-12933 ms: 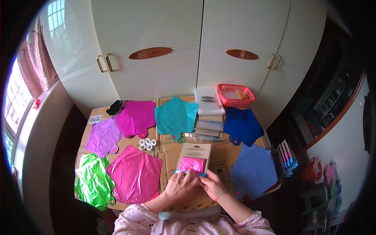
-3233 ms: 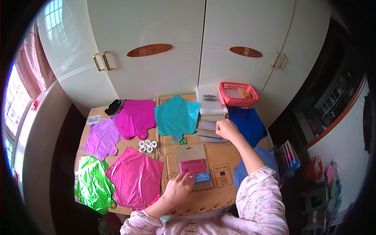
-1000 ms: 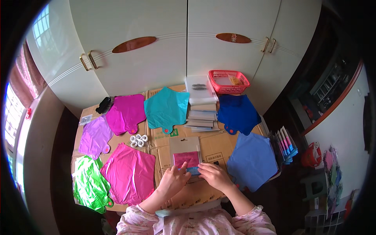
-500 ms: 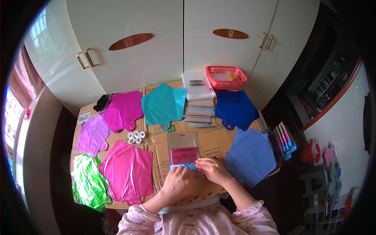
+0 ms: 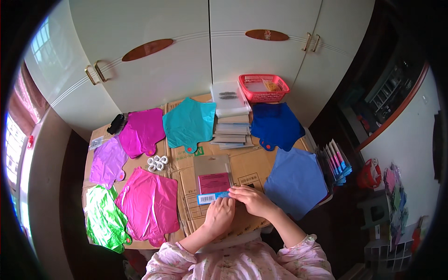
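Observation:
A flat clear packet (image 5: 213, 187) lies on the cardboard-covered table in front of me. It holds a grey-brown card and a magenta panel, with a blue band and a white barcode label along its near end. My left hand (image 5: 220, 215) is closed, its curled fingers at the near edge of the packet beside the label. At the near right corner, my right hand (image 5: 251, 199) pinches the packet, fingertips on the blue band. The two hands almost meet, and my left knuckles hide part of the near edge. A thin clear strip runs up the packet's right side.
Coloured foil sheets lie around the table, including pink (image 5: 149, 205), green (image 5: 106, 217), teal (image 5: 189, 123) and pale blue (image 5: 297, 182). White rolls (image 5: 157, 163) sit left. Behind stand stacked cards (image 5: 231, 133), clear sleeves (image 5: 228, 100) and a red basket (image 5: 264, 88). Packed packets (image 5: 337, 163) stand right.
My left hand has shifted slightly right and down, uncovering the barcode label. My right hand stays at the packet's corner. The whole view has moved a little.

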`<control>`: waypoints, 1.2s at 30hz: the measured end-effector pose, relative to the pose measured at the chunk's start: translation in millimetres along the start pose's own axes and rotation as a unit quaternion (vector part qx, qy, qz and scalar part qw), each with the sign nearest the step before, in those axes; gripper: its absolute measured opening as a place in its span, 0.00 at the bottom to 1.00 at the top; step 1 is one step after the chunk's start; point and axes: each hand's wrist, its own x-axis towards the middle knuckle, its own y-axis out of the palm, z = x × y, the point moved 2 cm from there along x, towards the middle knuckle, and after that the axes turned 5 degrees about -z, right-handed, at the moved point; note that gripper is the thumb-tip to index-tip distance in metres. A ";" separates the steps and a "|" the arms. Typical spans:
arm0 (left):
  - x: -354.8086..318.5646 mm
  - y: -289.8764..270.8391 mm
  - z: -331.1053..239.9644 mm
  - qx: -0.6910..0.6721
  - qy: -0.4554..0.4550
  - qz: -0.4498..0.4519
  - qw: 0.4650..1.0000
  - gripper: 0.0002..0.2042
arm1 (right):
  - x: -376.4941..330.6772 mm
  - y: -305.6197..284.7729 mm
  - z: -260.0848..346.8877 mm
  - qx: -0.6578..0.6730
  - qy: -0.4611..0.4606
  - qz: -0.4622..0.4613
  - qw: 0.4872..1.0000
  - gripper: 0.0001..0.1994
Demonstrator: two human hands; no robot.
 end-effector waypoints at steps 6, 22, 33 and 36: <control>1.4 6.2 -1.9 -0.011 -0.029 -0.005 0.999 0.08 | -1.8 1.3 -2.5 -0.008 -0.008 0.006 1.000 0.19; 2.2 2.7 -1.6 -0.016 -0.038 -0.034 0.999 0.08 | -3.5 0.8 -2.4 -0.002 0.006 0.006 1.000 0.20; -30.7 -46.1 29.8 -0.435 -0.178 -0.055 0.881 0.05 | 1.5 -8.3 11.8 -0.030 0.005 -0.003 1.000 0.19; -52.9 -63.9 56.7 -0.569 -0.225 -0.169 0.773 0.03 | -0.2 2.1 7.2 -0.042 -0.014 -0.029 0.999 0.18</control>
